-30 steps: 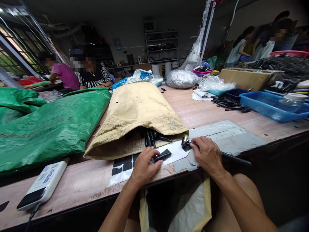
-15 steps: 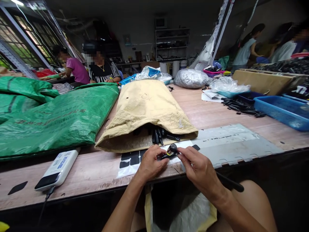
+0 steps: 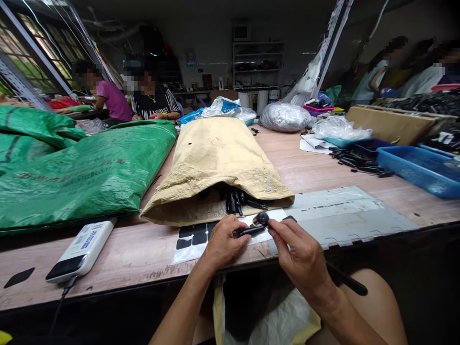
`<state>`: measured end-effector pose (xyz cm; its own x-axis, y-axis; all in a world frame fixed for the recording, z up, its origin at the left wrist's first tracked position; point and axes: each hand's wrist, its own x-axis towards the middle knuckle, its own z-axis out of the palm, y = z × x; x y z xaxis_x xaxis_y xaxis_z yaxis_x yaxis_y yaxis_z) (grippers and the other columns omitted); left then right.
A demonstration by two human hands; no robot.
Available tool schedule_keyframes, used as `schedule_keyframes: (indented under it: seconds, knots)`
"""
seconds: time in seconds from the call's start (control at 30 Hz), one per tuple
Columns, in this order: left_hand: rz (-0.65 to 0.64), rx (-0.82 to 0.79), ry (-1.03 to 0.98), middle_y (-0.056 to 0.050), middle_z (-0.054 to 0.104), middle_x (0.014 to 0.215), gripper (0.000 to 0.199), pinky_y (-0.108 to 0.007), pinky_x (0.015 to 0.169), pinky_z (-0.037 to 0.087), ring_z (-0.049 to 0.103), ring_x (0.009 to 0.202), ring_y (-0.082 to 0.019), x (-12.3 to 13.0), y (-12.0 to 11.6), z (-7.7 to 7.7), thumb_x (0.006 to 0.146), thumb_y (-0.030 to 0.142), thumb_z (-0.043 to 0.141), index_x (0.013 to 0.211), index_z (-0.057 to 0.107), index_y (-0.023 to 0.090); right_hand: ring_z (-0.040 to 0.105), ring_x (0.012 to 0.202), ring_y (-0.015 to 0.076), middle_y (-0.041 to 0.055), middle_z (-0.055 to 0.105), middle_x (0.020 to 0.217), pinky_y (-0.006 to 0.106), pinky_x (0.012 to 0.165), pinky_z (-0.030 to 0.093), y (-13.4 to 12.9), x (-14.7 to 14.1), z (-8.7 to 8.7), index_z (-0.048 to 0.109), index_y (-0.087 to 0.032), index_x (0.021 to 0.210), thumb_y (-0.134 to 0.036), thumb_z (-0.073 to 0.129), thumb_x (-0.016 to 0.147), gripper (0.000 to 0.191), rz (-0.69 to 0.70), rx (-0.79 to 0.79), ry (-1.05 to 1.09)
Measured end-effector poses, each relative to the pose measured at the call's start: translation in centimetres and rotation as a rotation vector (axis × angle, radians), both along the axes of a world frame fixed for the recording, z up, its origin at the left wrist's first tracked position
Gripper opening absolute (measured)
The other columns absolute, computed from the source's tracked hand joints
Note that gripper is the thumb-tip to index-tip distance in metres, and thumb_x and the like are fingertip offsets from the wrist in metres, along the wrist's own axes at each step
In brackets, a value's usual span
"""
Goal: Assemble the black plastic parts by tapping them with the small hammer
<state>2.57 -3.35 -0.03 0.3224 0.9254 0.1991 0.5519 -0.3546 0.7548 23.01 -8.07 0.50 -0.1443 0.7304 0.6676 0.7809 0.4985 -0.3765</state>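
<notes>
My left hand (image 3: 227,240) is closed round a slim black rod-shaped part (image 3: 252,230), whose free end sticks out to the right. In the fingertips of my right hand (image 3: 300,247) is a small round black piece (image 3: 262,219) with a shiny face and a yellowish edge. It is held just above the rod's end; whether the two touch I cannot tell. Right behind my hands, a beige sack (image 3: 223,153) lies with its mouth towards me, and several black parts (image 3: 235,201) show inside it. Under my hands lies a white sheet with black stickers (image 3: 194,237).
A green sack (image 3: 89,172) and a white power bank (image 3: 81,251) with a cable are on the left. Grey sheeting (image 3: 334,211) covers the front right edge. Beyond it are loose black parts (image 3: 359,160) and a blue tray (image 3: 417,167). An open bag (image 3: 283,311) is below the table edge.
My right hand has moved slightly right and up with the round piece, so more of the rod in my left hand shows. My left hand has stayed nearly in place.
</notes>
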Motion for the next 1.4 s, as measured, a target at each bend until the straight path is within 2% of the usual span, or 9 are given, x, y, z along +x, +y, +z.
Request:
schedule_keyframes:
  seconds: [0.2,0.37,0.5,0.63,0.8,0.93,1.13,1.27,1.4]
  knots:
    - [0.020,0.006,0.029,-0.002,0.062,0.085,0.016,-0.031,0.080,0.043,0.057,0.086,-0.020,0.1,-0.1,0.1,0.079,0.018,0.069,0.093,0.077,0.021,0.067,0.087,0.0168,0.0046,0.070,0.094,0.028,0.082,0.051,0.2,0.7,-0.2,0.068,-0.023,0.123,-0.019,0.052,0.100,0.028,-0.044,-0.017,-0.023]
    - [0.026,0.007,0.041,-0.001,0.062,0.088,0.018,-0.030,0.079,0.044,0.057,0.086,-0.019,0.1,-0.1,0.3,0.075,0.016,0.067,0.091,0.071,0.022,0.068,0.093,0.0185,0.0044,0.073,0.100,0.030,0.086,0.049,2.0,4.7,0.4,0.071,-0.024,0.118,-0.027,0.057,0.098,0.024,-0.251,0.054,-0.019]
    - [0.036,-0.007,-0.009,0.000,0.064,0.091,0.021,-0.029,0.078,0.044,0.057,0.084,-0.018,0.0,0.0,0.0,0.074,0.015,0.063,0.094,0.065,0.022,0.065,0.089,0.0203,0.0041,0.073,0.097,0.032,0.076,0.044,4.2,8.6,-0.8,0.075,-0.024,0.107,-0.028,0.059,0.095,0.020,-0.460,0.010,-0.144]
    - [0.052,-0.038,-0.063,0.000,0.067,0.095,0.021,-0.028,0.077,0.045,0.059,0.086,-0.018,-0.1,0.0,-0.1,0.074,0.015,0.063,0.094,0.064,0.022,0.059,0.084,0.0201,0.0048,0.071,0.092,0.034,0.071,0.037,5.7,10.6,-2.7,0.077,-0.023,0.103,-0.025,0.059,0.092,0.021,-0.533,-0.031,-0.208]
    - [0.048,-0.064,-0.084,0.000,0.066,0.093,0.020,-0.028,0.075,0.044,0.059,0.085,-0.018,-0.2,-0.1,-0.1,0.076,0.018,0.066,0.096,0.067,0.021,0.054,0.083,0.0210,0.0039,0.071,0.091,0.035,0.072,0.029,6.1,10.7,-3.6,0.077,-0.025,0.106,-0.028,0.060,0.091,0.022,-0.589,-0.053,-0.202]
    - [0.040,-0.089,-0.085,-0.001,0.067,0.095,0.020,-0.028,0.076,0.043,0.057,0.085,-0.018,-0.3,-0.1,-0.2,0.078,0.022,0.070,0.098,0.068,0.022,0.052,0.091,0.0236,0.0043,0.072,0.097,0.036,0.076,0.030,5.9,10.4,-3.4,0.076,-0.026,0.107,-0.027,0.061,0.090,0.022,-0.593,-0.049,-0.192]
    - [0.034,-0.119,-0.089,-0.001,0.064,0.091,0.022,-0.027,0.069,0.038,0.051,0.076,-0.016,-0.4,-0.2,0.1,0.079,0.032,0.076,0.098,0.071,0.022,0.052,0.086,0.0224,0.0056,0.070,0.095,0.036,0.075,0.031,5.9,10.3,-3.4,0.075,-0.024,0.107,-0.025,0.059,0.090,0.024,-0.576,-0.042,-0.186]
    - [0.012,-0.118,-0.158,0.001,0.058,0.084,0.021,-0.026,0.065,0.034,0.044,0.070,-0.013,-0.6,-0.3,0.2,0.079,0.031,0.076,0.097,0.072,0.021,0.052,0.086,0.0224,0.0061,0.070,0.094,0.036,0.075,0.031,5.9,10.3,-3.5,0.074,-0.024,0.108,-0.025,0.059,0.089,0.024,-0.570,-0.027,-0.194]
    - [0.014,-0.116,-0.245,-0.001,0.058,0.087,0.019,-0.026,0.068,0.036,0.045,0.073,-0.013,-0.9,-0.3,0.3,0.077,0.028,0.077,0.093,0.071,0.019,0.052,0.086,0.0223,0.0050,0.071,0.095,0.035,0.074,0.031,5.9,10.3,-3.5,0.075,-0.023,0.108,-0.025,0.059,0.090,0.023,-0.570,-0.027,-0.203]
